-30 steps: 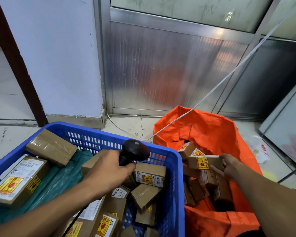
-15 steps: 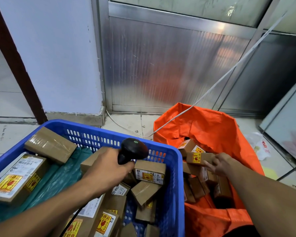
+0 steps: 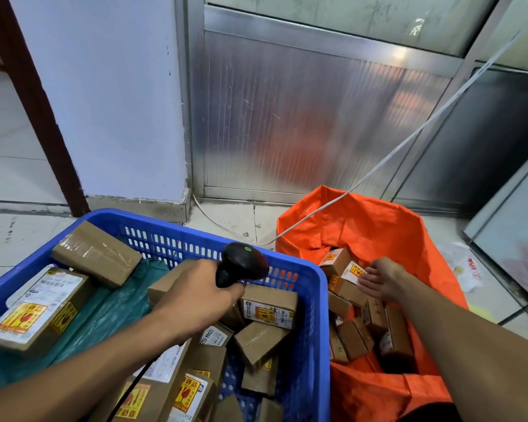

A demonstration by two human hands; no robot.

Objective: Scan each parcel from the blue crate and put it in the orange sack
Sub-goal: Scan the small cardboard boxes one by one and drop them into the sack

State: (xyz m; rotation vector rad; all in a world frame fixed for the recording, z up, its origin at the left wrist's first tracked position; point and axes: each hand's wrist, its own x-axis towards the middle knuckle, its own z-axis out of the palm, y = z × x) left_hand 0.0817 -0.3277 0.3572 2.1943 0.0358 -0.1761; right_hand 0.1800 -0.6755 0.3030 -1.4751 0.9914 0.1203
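The left hand (image 3: 192,303) reaches in from the lower left, forearm stretched diagonally over the blue slotted plastic crate (image 3: 313,303), with its fingers wrapped round the grip of a black handheld barcode scanner (image 3: 241,263). The scanner's rounded head sits above the knuckles, pointing toward the right, and a small green light shows on its top. A dark cord runs down from under the wrist.

The right hand (image 3: 378,280) comes in from the lower right, forearm stretched over the open mouth of the orange woven sack (image 3: 378,233). Its fingers are spread and nearly straight, palm down, holding nothing, lying on or just above the small brown cardboard parcels (image 3: 348,292) piled inside the sack; contact cannot be told for sure. Several of those parcels carry yellow and red fragile stickers.

The crate stands just left of the sack, their sides touching. In it lie more brown cardboard parcels (image 3: 265,309), some with white shipping labels and yellow stickers, heaped under the left hand. A larger taped brown box (image 3: 95,254) leans against the crate's far left rim, and a flat labelled box (image 3: 37,309) rests at the left on green plastic wrapped packages (image 3: 110,312).

A white cable (image 3: 409,138) slants from the upper right down across the sack's rear edge to the tiled floor (image 3: 13,236).
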